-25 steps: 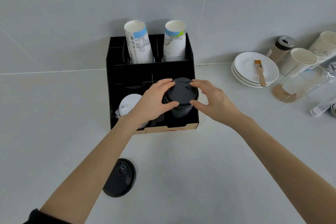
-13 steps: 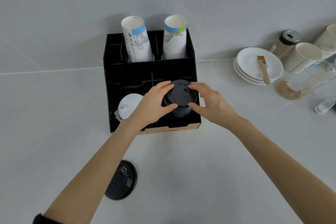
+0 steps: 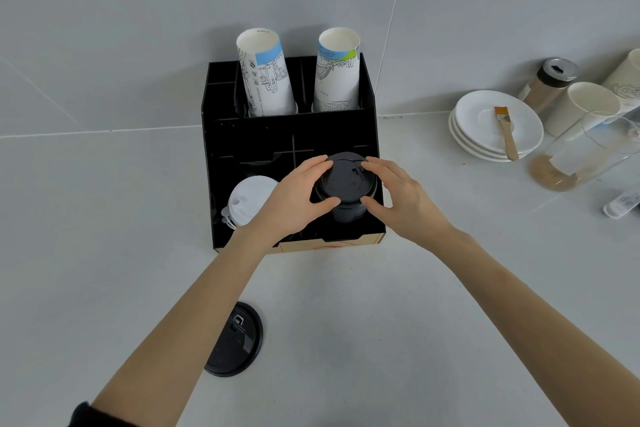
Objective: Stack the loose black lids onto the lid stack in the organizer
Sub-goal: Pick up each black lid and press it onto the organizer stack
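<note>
A stack of black lids (image 3: 347, 189) stands in the front right compartment of the black organizer (image 3: 339, 135). My left hand (image 3: 294, 198) grips the stack's top lid from the left, thumb and fingers on its rim. From the right, my right hand (image 3: 401, 199) holds the same lid the same way. One loose black lid (image 3: 237, 340) lies flat on the counter in front of the organizer, partly hidden under my left forearm.
White lids (image 3: 247, 199) fill the organizer's front left compartment. Two printed paper cup stacks (image 3: 266, 80) stand in its back row. At the right are stacked white saucers (image 3: 498, 128) with a brush, a shaker, paper cups and a glass pitcher (image 3: 585, 152).
The hands and the top lid have sunk a little onto the stack. The view has shifted slightly; the loose lid on the counter has not moved.
</note>
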Available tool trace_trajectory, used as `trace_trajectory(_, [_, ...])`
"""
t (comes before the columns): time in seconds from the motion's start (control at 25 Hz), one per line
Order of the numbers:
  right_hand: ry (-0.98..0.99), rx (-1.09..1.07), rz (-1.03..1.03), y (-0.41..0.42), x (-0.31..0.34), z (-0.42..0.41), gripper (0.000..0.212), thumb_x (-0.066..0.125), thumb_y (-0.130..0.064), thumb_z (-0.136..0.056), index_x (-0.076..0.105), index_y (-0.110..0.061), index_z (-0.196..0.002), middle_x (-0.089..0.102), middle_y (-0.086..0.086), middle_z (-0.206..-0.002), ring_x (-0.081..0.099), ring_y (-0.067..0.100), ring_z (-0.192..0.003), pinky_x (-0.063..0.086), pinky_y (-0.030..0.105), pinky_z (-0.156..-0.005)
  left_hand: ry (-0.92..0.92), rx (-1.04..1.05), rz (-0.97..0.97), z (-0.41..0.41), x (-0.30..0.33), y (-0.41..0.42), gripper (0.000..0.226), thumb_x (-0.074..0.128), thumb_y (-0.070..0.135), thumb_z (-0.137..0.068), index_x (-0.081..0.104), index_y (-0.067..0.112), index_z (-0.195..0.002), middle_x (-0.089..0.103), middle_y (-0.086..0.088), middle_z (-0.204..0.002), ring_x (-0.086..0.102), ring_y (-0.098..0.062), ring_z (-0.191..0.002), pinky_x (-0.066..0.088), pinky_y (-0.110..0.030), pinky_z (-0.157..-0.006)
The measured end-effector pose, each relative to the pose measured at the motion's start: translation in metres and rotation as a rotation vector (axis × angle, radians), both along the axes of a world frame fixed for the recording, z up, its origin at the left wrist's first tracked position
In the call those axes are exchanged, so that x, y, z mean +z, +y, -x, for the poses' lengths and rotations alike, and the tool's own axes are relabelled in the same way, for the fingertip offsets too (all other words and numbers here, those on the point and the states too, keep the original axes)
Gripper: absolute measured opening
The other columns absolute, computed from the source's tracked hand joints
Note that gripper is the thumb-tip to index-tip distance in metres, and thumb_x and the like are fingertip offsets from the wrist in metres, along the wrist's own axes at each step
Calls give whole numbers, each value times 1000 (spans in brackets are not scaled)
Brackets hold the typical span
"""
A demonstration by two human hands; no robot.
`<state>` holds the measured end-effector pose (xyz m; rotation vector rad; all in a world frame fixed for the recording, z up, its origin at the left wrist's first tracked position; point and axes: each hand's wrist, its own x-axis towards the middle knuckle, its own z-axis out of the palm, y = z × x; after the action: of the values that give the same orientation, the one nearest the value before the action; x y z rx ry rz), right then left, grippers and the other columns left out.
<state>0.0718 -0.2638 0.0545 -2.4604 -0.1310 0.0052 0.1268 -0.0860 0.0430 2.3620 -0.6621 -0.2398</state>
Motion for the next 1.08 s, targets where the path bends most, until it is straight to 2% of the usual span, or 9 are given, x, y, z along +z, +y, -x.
trace_trajectory(0.2, [8, 2, 36, 4, 5, 3, 56, 54, -16, -86, 29, -12, -135, 32, 10, -146, 32, 25, -133, 28, 37, -111, 12, -17, 8, 4, 2, 1, 62, 60, 25, -82, 29, 14, -134, 20, -4, -151, 21, -19, -137, 19, -28, -107])
trace_trajectory(0.36, [-9, 10, 59, 11, 14, 8, 55, 53, -18, -86, 28, -13, -135, 30, 10, -147, 28, 24, -135, 27, 42, -112, -7, 14, 13, 12, 8, 10, 60, 59, 26, -82, 31, 13, -133, 25, -6, -149, 25, -21, -135, 24, -35, -109])
trace_trajectory(0.6, [-92, 99, 33, 40, 25, 20, 49, 54, -13, -85, 36, -9, -131, 39, 10, -142, 35, 25, -131, 32, 36, -108, -25, 89, 45, 33, 15, 43, 54, 58, 22, -83, 35, 14, -131, 35, -4, -143, 32, -18, -131, 18, -15, -97])
trace_trajectory(0.76, [-90, 166, 9, 65, 20, 32, 48, 54, -13, -85, 38, -11, -130, 41, 8, -140, 35, 21, -131, 31, 36, -109, 7, 176, 46, 55, 12, 77, 53, 58, 20, -83, 36, 15, -130, 39, -4, -140, 34, -21, -128, 25, -25, -101])
trace_trajectory(0.88, [-56, 243, 17, 87, 9, 42, 47, 52, -13, -86, 37, -12, -131, 40, 6, -141, 33, 18, -131, 28, 32, -109, 0, 230, 44, 75, 2, 104, 51, 58, 18, -83, 37, 14, -129, 41, -6, -138, 40, -21, -124, 27, -22, -98])
trace_trajectory(1.08, [60, 352, 58, 116, -15, 56, 50, 51, -19, -87, 32, -15, -133, 36, 4, -143, 31, 19, -132, 26, 32, -110, 62, 314, 49, 111, -23, 138, 50, 59, 21, -82, 38, 21, -128, 43, -1, -135, 40, -18, -122, 24, -16, -95])
